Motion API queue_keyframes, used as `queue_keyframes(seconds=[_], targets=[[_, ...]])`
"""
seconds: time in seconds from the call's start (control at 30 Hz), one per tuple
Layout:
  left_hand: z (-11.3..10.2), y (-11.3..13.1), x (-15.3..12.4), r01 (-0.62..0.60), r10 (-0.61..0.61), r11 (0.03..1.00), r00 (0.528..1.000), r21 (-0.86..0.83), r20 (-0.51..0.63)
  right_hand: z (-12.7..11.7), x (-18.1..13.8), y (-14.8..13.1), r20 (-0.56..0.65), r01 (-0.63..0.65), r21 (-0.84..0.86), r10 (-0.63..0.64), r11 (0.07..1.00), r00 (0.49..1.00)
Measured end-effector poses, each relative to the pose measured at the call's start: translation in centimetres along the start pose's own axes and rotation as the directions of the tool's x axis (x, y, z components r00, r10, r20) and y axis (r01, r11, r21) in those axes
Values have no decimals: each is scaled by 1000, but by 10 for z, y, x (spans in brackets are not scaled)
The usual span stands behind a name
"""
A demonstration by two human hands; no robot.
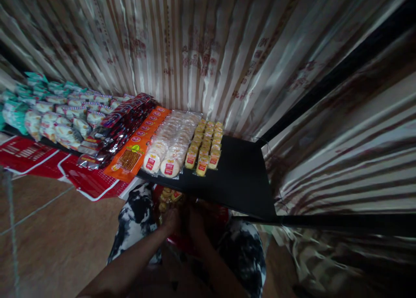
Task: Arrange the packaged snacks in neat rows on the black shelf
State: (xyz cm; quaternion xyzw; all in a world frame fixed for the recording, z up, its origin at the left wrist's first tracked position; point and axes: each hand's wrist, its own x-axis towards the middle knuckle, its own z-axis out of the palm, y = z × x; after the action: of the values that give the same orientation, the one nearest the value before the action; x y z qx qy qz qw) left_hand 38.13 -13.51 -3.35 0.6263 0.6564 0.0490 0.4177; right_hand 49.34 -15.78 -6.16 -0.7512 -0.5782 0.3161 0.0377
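Observation:
My left hand (171,221) is low between my knees, its fingers seemingly curled in, against small yellow-wrapped snack packs (166,197). Whatever it may grip is hidden. Close beside it on the right, my right hand (195,223) reaches into deep shadow, and its fingers cannot be made out. Under both hands lies a red plastic bag (183,242), mostly dark. Just beyond, rows of similar yellow snack packs (203,148) stand on a black shelf (237,176). Left of them are two rows of round white rice crackers (170,166) in clear wrappers.
An orange snack packet (130,157), dark red shiny packets (113,127), white packets (68,133) and green-white packets (14,114) fill the shelf's left. Red printed bags (87,176) hang below its front edge. A striped curtain (201,51) hangs behind; a black post (302,98) rises at right.

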Motion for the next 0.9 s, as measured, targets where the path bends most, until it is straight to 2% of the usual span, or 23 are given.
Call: queue_keyframes(seconds=[0.17,0.37,0.47,0.53,0.63,0.7,0.8,0.9], targets=[[2,4,-3,-19,18,989,1000,150,6,4,8,-1,9,-54,-29,54,998,999],[0,7,-9,-105,112,981,993,162,-34,-11,5,-3,-11,-68,49,69,996,998],[1,7,-8,-125,124,992,988,-6,-90,-26,-6,4,-55,-42,125,49,991,997],[3,8,-7,-109,97,987,990,-117,-102,-37,-16,10,-80,2,286,22,958,997],[2,12,-10,-119,98,968,990,-222,-104,-53,-29,21,-120,85,590,-18,803,993],[0,15,-16,-164,139,889,986,-427,-89,-65,-36,26,-133,114,698,-29,707,991],[-7,21,-29,-123,163,676,986,-726,-16,-85,-44,29,-148,139,747,-40,650,988],[-14,28,-41,-63,140,597,990,-800,27,-104,-50,26,-172,186,749,-85,636,981]])
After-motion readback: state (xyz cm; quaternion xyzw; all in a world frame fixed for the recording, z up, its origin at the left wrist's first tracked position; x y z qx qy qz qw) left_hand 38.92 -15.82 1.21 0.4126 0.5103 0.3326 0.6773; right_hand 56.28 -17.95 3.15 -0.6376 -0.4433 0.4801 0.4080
